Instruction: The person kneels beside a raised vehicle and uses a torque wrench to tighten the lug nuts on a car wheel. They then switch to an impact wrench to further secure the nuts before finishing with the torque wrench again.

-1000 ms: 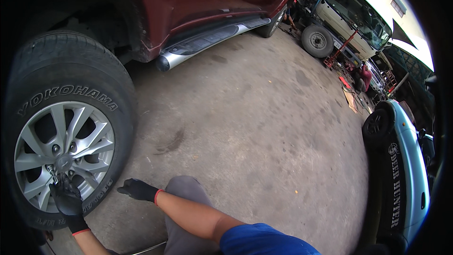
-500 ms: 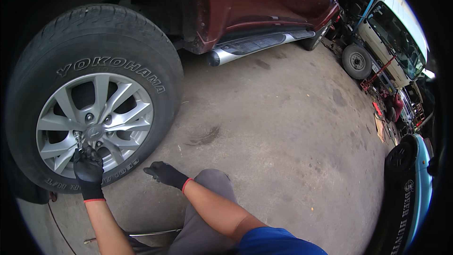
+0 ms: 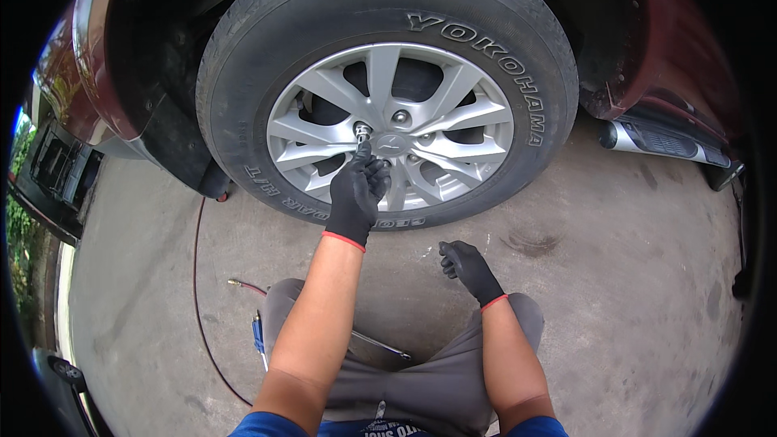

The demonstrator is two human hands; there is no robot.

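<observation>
Far out to the left of my fingers, a thin red air hose curves over the concrete floor, its brass end lying near my left knee, and a blue-handled tool sits on the ground just beside that knee. Now my left hand, in a black glove with a red cuff, is up against the silver alloy wheel. My fingers are pinched round a small metal lug nut just left of the hub centre, the nut poking out right above my fingertips. The black tyre wraps the wheel, and above it the wheel arch of the dark red car closes in. A bare wheel stud hole shows just up and right of my gripping fingers, on the hub.

Moving right: a slim metal rod lies across my grey shorts between my forearms. My right hand, gloved the same, hangs low over the floor, well below the wheel, touching nothing; its fingers are loosely curled and hold nothing. Further right of those fingers there's a dark stain on the concrete, and beyond it the chrome-tipped side step of the car runs off under the body.
</observation>
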